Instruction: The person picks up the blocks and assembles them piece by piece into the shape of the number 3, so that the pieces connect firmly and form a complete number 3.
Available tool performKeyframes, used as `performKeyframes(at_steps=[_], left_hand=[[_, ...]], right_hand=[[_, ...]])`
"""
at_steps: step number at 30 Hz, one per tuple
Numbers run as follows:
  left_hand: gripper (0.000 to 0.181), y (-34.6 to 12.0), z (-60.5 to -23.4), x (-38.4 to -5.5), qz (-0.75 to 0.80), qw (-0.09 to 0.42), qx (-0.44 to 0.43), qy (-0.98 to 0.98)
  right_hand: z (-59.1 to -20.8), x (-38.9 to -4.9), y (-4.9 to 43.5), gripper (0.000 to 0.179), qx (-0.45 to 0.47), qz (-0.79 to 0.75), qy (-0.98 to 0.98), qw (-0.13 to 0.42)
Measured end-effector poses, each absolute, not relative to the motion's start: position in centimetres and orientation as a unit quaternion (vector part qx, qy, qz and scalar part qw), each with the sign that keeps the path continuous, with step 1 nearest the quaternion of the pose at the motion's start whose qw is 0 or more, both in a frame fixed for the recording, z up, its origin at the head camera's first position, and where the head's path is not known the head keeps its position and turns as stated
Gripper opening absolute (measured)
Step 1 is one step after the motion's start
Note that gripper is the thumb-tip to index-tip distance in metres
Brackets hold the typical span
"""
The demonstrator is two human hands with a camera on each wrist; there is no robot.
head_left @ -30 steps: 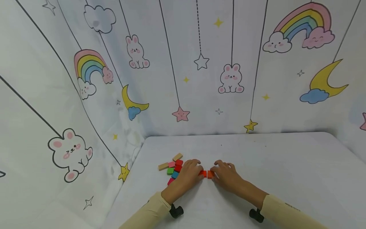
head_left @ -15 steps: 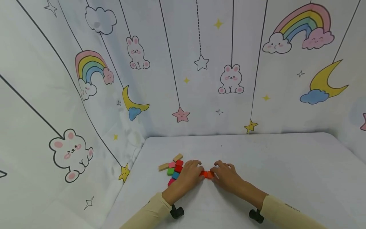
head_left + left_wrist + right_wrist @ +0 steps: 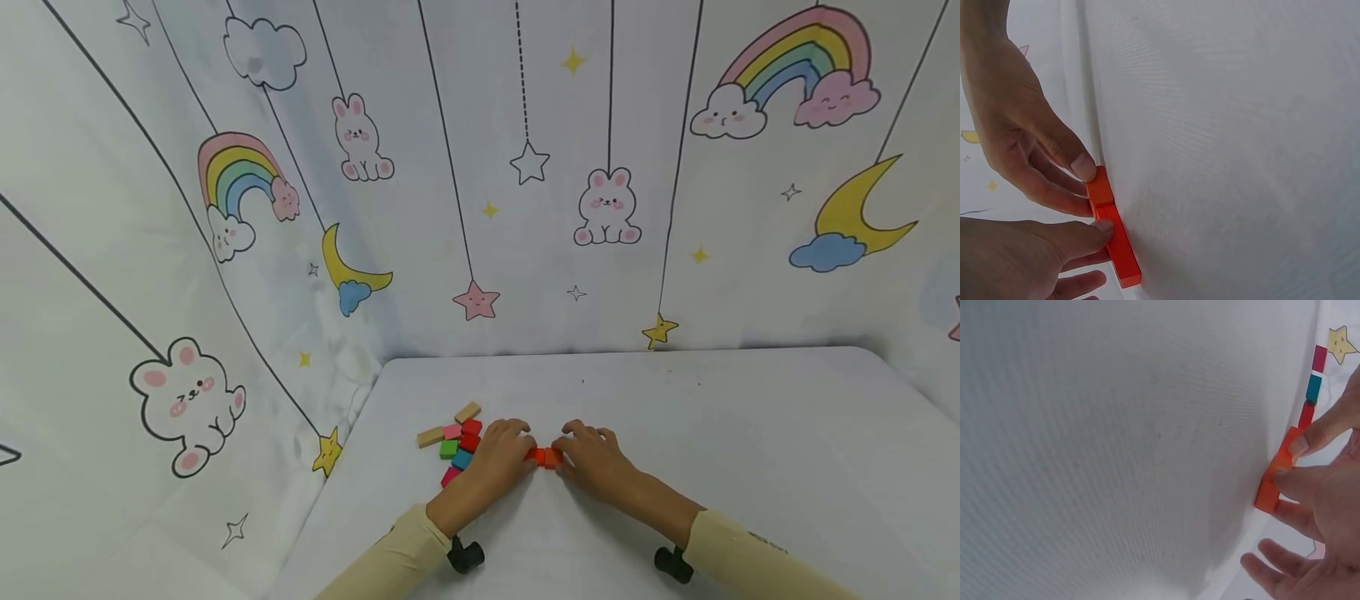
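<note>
Two small blocks meet end to end on the white table (image 3: 735, 433). My left hand (image 3: 504, 454) pinches the red-orange block (image 3: 1124, 253) between thumb and fingers. From the other side, my right hand (image 3: 600, 462) grips the orange block (image 3: 1267, 487) the same way. The left wrist view shows the two blocks in one line with their ends together, the orange block (image 3: 1100, 189) at the upper end. In the head view only short parts of both show between my fingertips.
Left of my left hand lies a loose group: a green block (image 3: 448, 450), a blue block (image 3: 462, 459), red blocks (image 3: 470, 442), a pink block (image 3: 452, 432) and wooden blocks (image 3: 431, 437). A white patterned curtain (image 3: 540, 317) hangs behind the table.
One second ago a narrow gap stood between the red-orange and orange blocks; they have been brought together and the gap is gone. Both hands keep their grip and have barely moved since.
</note>
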State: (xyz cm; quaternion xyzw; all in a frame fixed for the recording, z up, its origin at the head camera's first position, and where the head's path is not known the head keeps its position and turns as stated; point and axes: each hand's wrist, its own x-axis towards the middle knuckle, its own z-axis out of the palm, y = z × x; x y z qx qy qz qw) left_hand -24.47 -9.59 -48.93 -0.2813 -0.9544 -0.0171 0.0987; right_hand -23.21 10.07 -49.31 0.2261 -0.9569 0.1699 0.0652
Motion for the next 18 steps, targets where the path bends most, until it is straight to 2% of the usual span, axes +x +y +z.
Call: performKeyframes(at_steps=[18], left_hand=[[0.026,-10.0,-49.2,-24.6,-0.032,0.110,-0.287,-0.951]], right_hand=[[-48.2,-23.9,9.8,0.029,0.230,0.191,-0.953,0.049]])
